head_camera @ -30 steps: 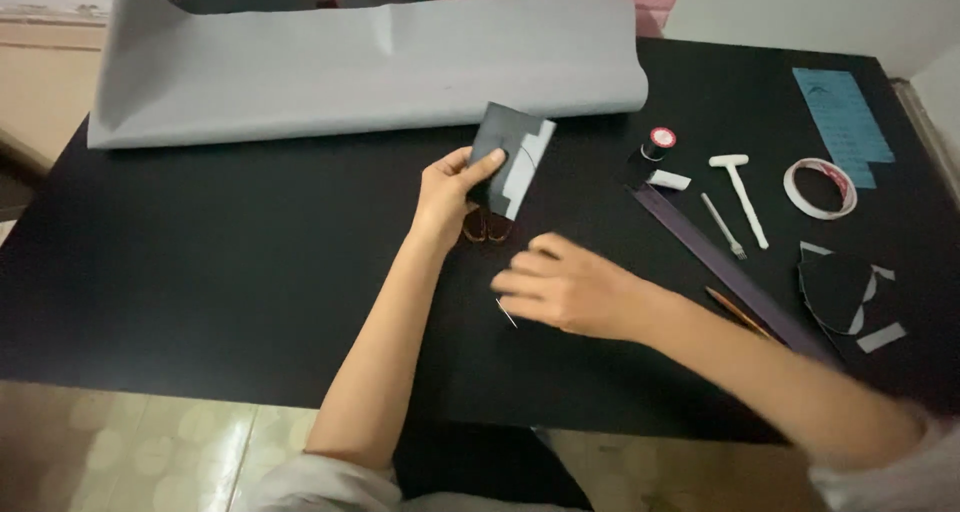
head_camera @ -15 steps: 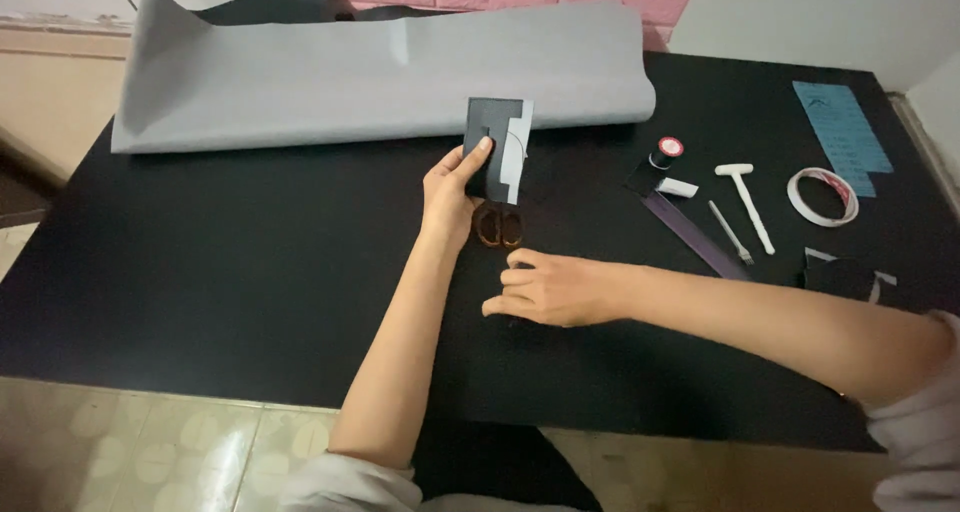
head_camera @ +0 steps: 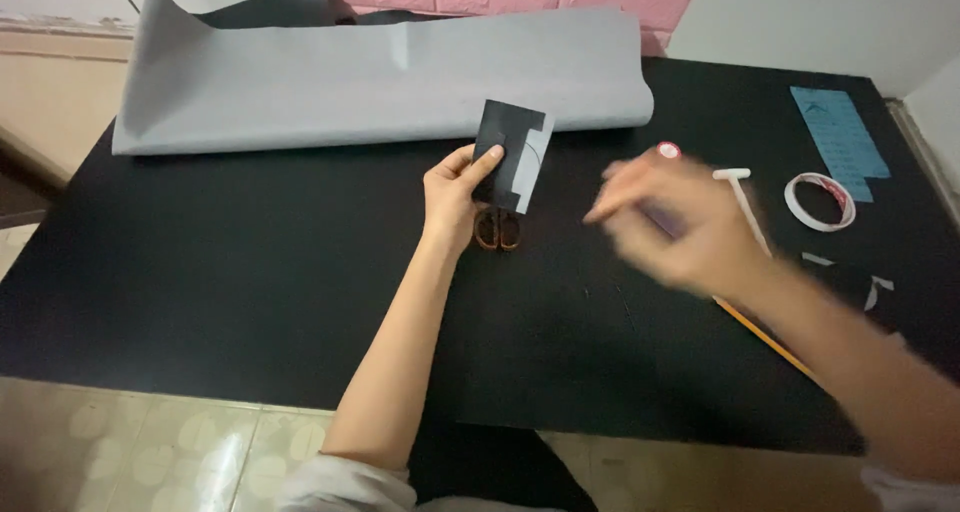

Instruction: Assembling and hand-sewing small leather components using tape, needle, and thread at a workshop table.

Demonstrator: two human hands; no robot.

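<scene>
Black table, big grey sheet roll along far edge. Left hand near table middle, thumb and fingers pinching small black card: rectangular, dark face, pale grey strip on right edge, held tilted just before roll. Right hand blurred above table, finger state unclear. Small brown scissor handles under card.

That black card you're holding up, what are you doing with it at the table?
A person sits at a black table. The left hand holds a small black and grey card upright above a small brown object. The right hand is blurred, hovering near a white T-shaped tool and a pencil; whether it holds anything is unclear. A grey sheet roll lies behind, and a tape ring sits to the right.
</scene>
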